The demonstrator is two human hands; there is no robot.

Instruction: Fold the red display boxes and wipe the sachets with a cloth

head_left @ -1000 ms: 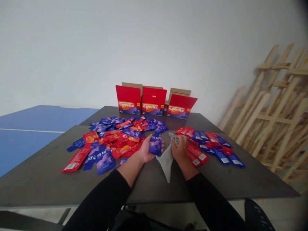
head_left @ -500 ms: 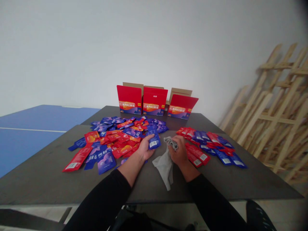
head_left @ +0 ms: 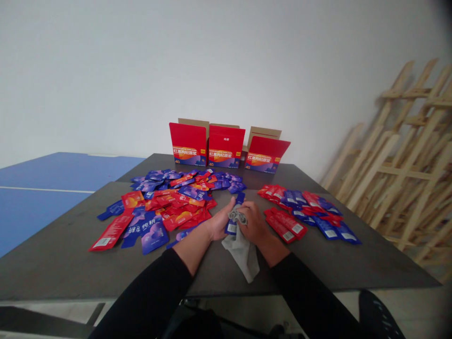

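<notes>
My left hand is closed on a blue pouch, which stands tilted up with its narrow neck pointing away from me. A grey cloth is bunched in my right hand, pressed against the face of the pouch, and its loose end hangs toward me. The cloth and fingers hide the middle of the pouch. Left of my hands spreads a mixed heap of red pouches and blue-purple pouches. To the right lie red pouches and blue pouches in overlapping rows, barcode sides up.
Three red cartons with raised flaps, a left one, a middle one and a right one, stand along the back of the dark table. A blue table adjoins at left. Wooden frames lean on the wall at right.
My right hand has moved left with the grey cloth, from beside the pouch onto its face. The blue pouch has shifted slightly right and now points away from me.
</notes>
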